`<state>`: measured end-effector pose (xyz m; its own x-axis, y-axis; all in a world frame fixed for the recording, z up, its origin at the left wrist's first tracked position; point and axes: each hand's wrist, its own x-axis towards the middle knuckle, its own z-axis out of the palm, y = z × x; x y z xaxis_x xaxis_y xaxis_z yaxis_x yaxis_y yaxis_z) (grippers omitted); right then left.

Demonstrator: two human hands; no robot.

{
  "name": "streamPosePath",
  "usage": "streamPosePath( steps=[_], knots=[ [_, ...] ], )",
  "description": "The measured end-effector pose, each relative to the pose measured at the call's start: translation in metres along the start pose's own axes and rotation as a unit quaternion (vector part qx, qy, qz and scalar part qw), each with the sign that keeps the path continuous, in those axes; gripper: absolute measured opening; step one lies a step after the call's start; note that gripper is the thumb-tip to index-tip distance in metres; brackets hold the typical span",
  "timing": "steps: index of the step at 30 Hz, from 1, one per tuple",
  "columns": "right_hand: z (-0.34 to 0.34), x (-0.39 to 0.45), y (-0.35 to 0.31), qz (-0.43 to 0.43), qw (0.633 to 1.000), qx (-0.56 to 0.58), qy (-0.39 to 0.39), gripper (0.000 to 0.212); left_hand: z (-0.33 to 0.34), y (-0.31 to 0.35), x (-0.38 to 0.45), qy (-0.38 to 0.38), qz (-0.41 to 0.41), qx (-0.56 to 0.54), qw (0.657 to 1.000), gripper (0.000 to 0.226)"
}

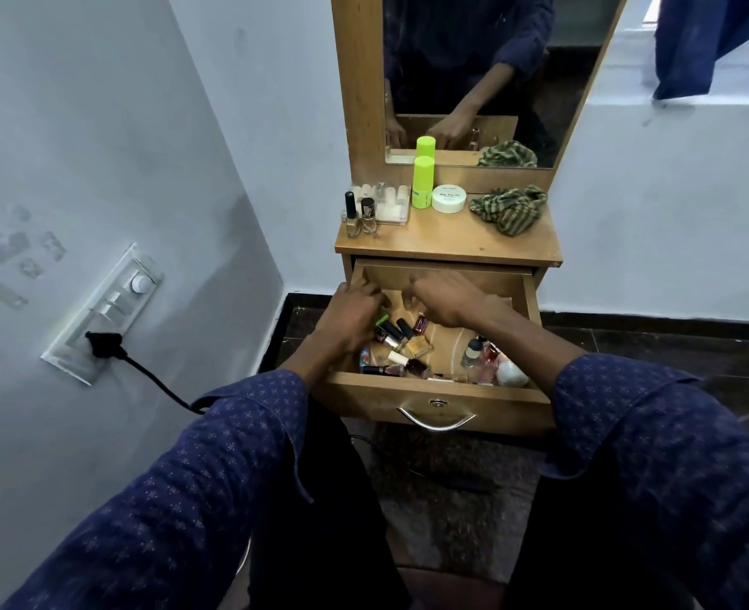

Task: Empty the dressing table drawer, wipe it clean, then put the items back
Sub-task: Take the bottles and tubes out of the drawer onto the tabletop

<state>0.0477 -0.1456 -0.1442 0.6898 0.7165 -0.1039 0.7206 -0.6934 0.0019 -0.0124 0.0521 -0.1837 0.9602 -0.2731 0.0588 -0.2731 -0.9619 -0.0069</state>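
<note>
From where I sit I have both hands down inside the open drawer (443, 405), which is pulled out of the dressing table below its top surface (447, 244). My left hand (355, 312) is curled over the left back corner with its fingers (370, 297) bent down among the small bottles; I cannot tell whether they already pinch one. My right hand (451, 301) reaches in from the right, knuckles up, fingers tucked under toward a reddish bottle (420, 322), and again I cannot see whether they have closed on it. The drawer holds a loose heap of nail polish bottles (401, 341) lying on their sides, a grey-capped bottle (471, 352) nearer the right, and a white rounded thing (511, 374) against the front right corner. I judge these as small, light, hard glass pieces, smooth and apt to roll or slip, and breakable if dropped on the floor, so I would take each by the cap or across the shoulders between thumb and two fingers, one or two at a time, rather than scoop a fistful. On the surface stand two polish bottles (359, 215), a clear box (390, 204), a lime-green tube (423, 182), a white jar (449, 198) and a striped cloth (509, 209), soft and easily bunched, which I take to be for the wiping; that step looks not yet reached, since the drawer is far from empty
</note>
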Motion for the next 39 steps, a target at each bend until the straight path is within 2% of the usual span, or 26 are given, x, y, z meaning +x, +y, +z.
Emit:
streamPosePath(
  steps=[2, 5, 13, 18, 22, 26, 29, 33, 39],
  knots=[
    [0.006, -0.002, 0.0, 0.0, 1.0, -0.015, -0.008, 0.023, 0.0, 0.003, 0.002, -0.013, 0.0, 0.031, 0.999, 0.052],
    [0.011, -0.004, -0.003, -0.003, 0.999, -0.031, -0.013, 0.021, 0.001, 0.011, 0.001, -0.031, 0.0, 0.066, 0.997, 0.044],
    [0.016, -0.005, 0.001, 0.005, 1.0, -0.027, -0.002, 0.013, 0.002, 0.016, -0.002, -0.027, -0.018, 0.072, 0.997, 0.046],
    [0.016, -0.006, 0.005, -0.001, 0.999, -0.038, 0.019, 0.015, 0.004, 0.016, -0.005, 0.008, -0.05, -0.018, 0.999, 0.054],
    [0.02, -0.002, 0.008, 0.018, 0.998, -0.029, 0.053, 0.023, 0.004, 0.015, -0.006, 0.075, -0.071, -0.131, 0.986, 0.05],
    [0.022, -0.003, 0.014, 0.028, 0.996, 0.02, 0.084, 0.029, 0.007, 0.014, -0.004, 0.095, -0.086, -0.174, 0.976, 0.047],
    [0.022, -0.005, 0.019, 0.066, 0.989, 0.09, 0.095, 0.026, 0.011, 0.012, -0.003, 0.1, -0.088, -0.176, 0.975, 0.046],
    [0.022, -0.008, 0.027, 0.149, 0.943, 0.281, 0.099, 0.026, 0.013, 0.011, -0.002, 0.117, -0.088, -0.174, 0.974, 0.04],
    [0.025, -0.014, 0.033, 0.19, 0.911, 0.341, 0.134, 0.018, 0.014, 0.011, -0.002, 0.133, -0.082, -0.179, 0.971, 0.041]
  ],
)
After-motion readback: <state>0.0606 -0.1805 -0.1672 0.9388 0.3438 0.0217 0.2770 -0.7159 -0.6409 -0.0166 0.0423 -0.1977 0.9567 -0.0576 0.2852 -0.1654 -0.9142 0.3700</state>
